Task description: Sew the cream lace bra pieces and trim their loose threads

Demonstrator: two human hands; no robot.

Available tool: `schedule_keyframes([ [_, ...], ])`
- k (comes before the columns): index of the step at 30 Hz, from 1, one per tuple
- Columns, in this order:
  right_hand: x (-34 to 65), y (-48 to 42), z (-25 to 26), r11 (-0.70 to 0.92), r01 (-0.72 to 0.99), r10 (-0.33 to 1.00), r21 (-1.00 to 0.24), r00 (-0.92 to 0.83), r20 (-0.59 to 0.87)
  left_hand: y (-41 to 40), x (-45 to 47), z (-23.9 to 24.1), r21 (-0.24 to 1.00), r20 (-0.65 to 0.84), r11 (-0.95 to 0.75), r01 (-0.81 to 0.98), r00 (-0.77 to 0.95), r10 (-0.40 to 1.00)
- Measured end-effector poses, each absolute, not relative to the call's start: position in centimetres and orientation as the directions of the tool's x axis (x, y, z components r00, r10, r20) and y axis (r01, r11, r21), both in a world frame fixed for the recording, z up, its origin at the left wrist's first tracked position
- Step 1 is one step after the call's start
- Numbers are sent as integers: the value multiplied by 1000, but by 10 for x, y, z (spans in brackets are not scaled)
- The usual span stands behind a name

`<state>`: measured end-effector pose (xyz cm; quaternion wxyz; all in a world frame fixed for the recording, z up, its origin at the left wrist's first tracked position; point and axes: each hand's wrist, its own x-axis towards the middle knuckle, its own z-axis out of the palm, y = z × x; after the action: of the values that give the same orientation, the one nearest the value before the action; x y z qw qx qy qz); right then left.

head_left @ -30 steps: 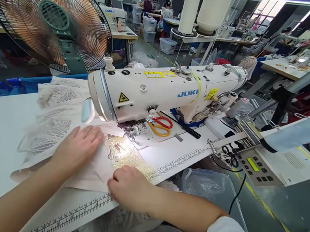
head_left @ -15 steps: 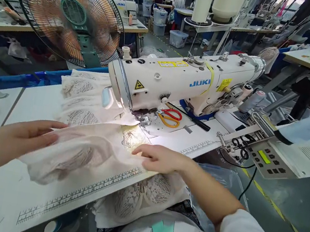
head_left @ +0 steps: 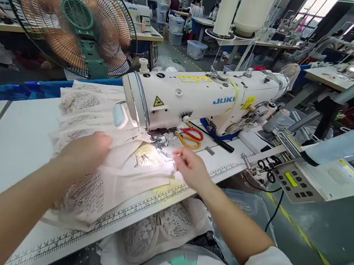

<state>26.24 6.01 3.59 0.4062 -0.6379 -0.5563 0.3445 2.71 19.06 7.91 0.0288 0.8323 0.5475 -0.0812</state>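
Note:
A cream lace bra (head_left: 85,194) lies on the sewing table, its band running up to the needle area of the white sewing machine (head_left: 176,98). Above its left part is my left hand (head_left: 87,151), smeared by motion, so its finger closure is unclear. My right hand (head_left: 191,169) is at the band's right end, just in front of the machine head, with its fingers curled together. What sits between those fingertips is too small to make out. Red-handled scissors (head_left: 193,133) and orange-handled scissors (head_left: 189,142) rest on the machine bed beyond that hand.
More lace pieces (head_left: 80,102) are piled behind my left hand. Another lace bra (head_left: 153,232) lies across my lap. A fan (head_left: 77,14) stands at the back left. A control box (head_left: 295,177) is on the right, with a clear plastic bin (head_left: 248,212) below.
My left hand has moved right and inward over the bra, whose left part now lies flatter with its lace showing. My right hand has shifted slightly right and up. The view has turned a little.

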Motion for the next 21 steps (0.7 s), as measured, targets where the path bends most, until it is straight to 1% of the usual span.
schedule_keyframes([
  [1, 253, 55, 37, 28, 593, 998, -805, 31, 58, 187, 43, 74, -24, -170, -427, 904, 418, 893],
  [2, 243, 50, 36, 113, 727, 994, -677, -83, 77, 184, 59, 68, -2, -166, -457, 889, 451, 877],
  [3, 231, 47, 33, 176, 823, 984, -540, -160, 77, 183, 73, 62, 20, -163, -479, 878, 476, 864],
  [4, 220, 45, 28, 207, 883, 978, -421, -192, 78, 183, 84, 55, 37, -157, -487, 873, 486, 859],
  [5, 209, 45, 22, 212, 918, 977, -336, -197, 79, 186, 93, 49, 47, -153, -480, 876, 482, 863],
  [6, 200, 46, 15, 206, 938, 978, -279, -189, 86, 190, 99, 43, 52, -152, -461, 886, 463, 873],
  [8, 186, 51, 2, 206, 953, 977, -220, -190, 94, 203, 105, 34, 52, -157, -401, 915, 404, 901],
  [10, 178, 56, -7, 269, 944, 962, -191, -252, 110, 218, 106, 30, 55, -178, -352, 934, 356, 917],
  [12, 178, 62, -8, 406, 900, 911, -157, -385, 149, 229, 105, 31, 64, -207, -328, 942, 334, 919],
  [14, 183, 71, -4, 564, 818, 821, -113, -541, 182, 234, 103, 36, 72, -218, -324, 943, 331, 918],
  [15, 187, 77, -1, 628, 773, 774, -94, -607, 179, 233, 101, 40, 75, -207, -330, 941, 339, 918],
  [17, 197, 89, 4, 700, 710, 712, -76, -686, 152, 226, 94, 47, 81, -159, -366, 927, 374, 914],
  [19, 208, 100, 7, 727, 682, 686, -81, -714, 140, 212, 85, 50, 100, -112, -445, 890, 455, 884],
  [21, 218, 106, 5, 749, 657, 661, -89, -730, 172, 195, 74, 47, 147, -111, -557, 818, 573, 812],
])
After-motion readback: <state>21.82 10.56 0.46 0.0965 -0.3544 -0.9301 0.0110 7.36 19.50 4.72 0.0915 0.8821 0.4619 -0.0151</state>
